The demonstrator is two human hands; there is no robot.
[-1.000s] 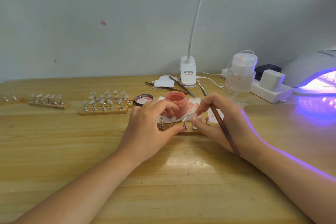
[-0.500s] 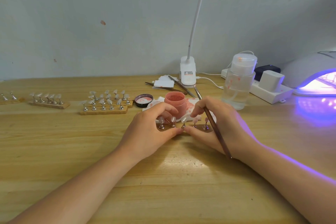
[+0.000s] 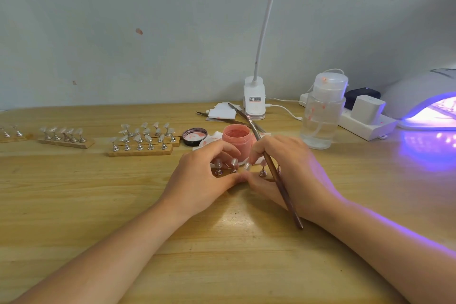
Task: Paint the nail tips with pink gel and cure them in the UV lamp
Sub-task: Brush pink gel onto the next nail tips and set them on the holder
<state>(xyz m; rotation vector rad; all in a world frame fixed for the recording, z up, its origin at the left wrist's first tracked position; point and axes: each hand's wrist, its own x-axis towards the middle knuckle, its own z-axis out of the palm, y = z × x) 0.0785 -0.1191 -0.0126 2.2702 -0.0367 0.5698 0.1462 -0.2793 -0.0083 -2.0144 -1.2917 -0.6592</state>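
Clear plastic nail tips on small silver metal stands (image 3: 233,165) stood in a row on a wooden strip near the middle of the light wooden table (image 3: 74,205), partly hidden by both hands. The left hand (image 3: 199,180) curled its thumb and fingers around the strip's left end, gripping it. The right hand (image 3: 286,175) pinched one nail tip (image 3: 246,166) between thumb and forefinger, with a long brown-handled brush (image 3: 276,175) tucked in the same hand, its handle slanting back toward the near edge. Just behind the hands sat an open pink gel jar (image 3: 236,139), its black lid (image 3: 195,136) beside it on the left. Three more wooden strips of clear tips (image 3: 140,142) lay toward the left edge. At the far right corner a white domed UV lamp (image 3: 419,103) glowed purple. A clear pump bottle (image 3: 323,116) stood between jar and lamp, and a white clip lamp (image 3: 254,99) stood at the back edge.
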